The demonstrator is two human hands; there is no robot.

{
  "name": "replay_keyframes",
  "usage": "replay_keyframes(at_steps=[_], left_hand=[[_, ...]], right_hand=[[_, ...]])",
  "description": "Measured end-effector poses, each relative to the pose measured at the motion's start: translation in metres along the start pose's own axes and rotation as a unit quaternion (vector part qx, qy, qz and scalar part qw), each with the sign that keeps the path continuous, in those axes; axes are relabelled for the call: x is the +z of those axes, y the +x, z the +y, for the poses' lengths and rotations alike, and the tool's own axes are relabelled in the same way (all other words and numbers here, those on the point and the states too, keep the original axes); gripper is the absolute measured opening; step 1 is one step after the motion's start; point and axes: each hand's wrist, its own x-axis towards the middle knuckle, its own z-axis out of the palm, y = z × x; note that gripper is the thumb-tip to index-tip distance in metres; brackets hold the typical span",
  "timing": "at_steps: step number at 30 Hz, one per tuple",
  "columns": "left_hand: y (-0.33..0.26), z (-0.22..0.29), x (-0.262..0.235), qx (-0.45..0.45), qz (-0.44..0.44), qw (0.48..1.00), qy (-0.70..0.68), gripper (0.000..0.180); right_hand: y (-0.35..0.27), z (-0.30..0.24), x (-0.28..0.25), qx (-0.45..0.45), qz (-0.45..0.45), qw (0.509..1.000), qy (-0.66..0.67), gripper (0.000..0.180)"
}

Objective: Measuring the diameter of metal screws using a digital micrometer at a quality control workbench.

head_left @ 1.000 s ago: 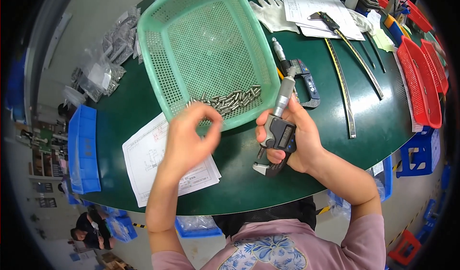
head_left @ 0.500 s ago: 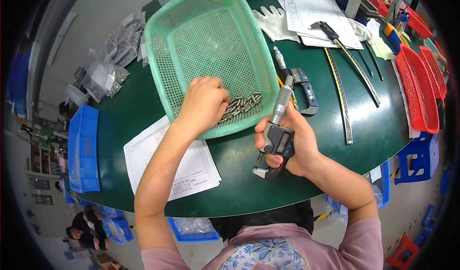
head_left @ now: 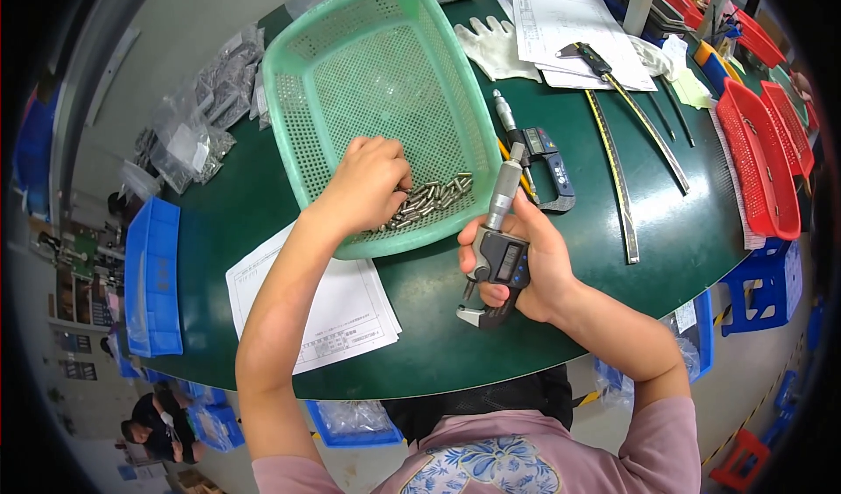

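Observation:
My left hand point(head_left: 369, 184) reaches into the green perforated plastic basket point(head_left: 285, 144), at its near side. Its fingers are curled in beside a heap of small metal pins point(head_left: 435, 199); whatever lies between the fingertips is hidden. My right hand point(head_left: 543, 271) grips a digital micrometer point(head_left: 502, 262) just right of the basket's near corner. The micrometer's silver thimble points away from me, and its frame opens toward the left. I see no part between its measuring faces.
A second micrometer point(head_left: 545, 161) and a long caliper point(head_left: 644, 109) lie to the right. Papers point(head_left: 350, 306) rest under my left forearm. A blue bin point(head_left: 153, 275) stands at left, a red basket point(head_left: 758, 161) at right. A white glove point(head_left: 498, 49) lies behind.
My left hand has shifted slightly left among the pins, fingers still curled. The whole scene has slid a little in view. My right hand keeps its hold on the micrometer.

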Motion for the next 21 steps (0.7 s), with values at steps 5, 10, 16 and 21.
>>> replay_keyframes(at_steps=[5,10,16,21], left_hand=[[0.001,-0.002,0.003,0.013,0.000,1.000,0.024,0.009],[-0.008,-0.001,-0.001,-0.006,0.048,0.997,-0.054,0.008],[-0.044,0.057,-0.002,-0.065,0.142,0.901,-0.404,0.007],[-0.068,0.095,0.021,-0.056,0.138,0.848,-0.509,0.010]], right_hand=[[0.000,0.001,0.001,-0.004,0.000,1.000,-0.002,0.060],[-0.002,0.003,0.001,-0.003,-0.009,1.000,-0.002,0.060],[-0.001,-0.003,-0.003,-0.016,-0.004,1.000,0.017,0.060],[-0.001,-0.004,0.001,-0.014,-0.003,1.000,0.021,0.058]])
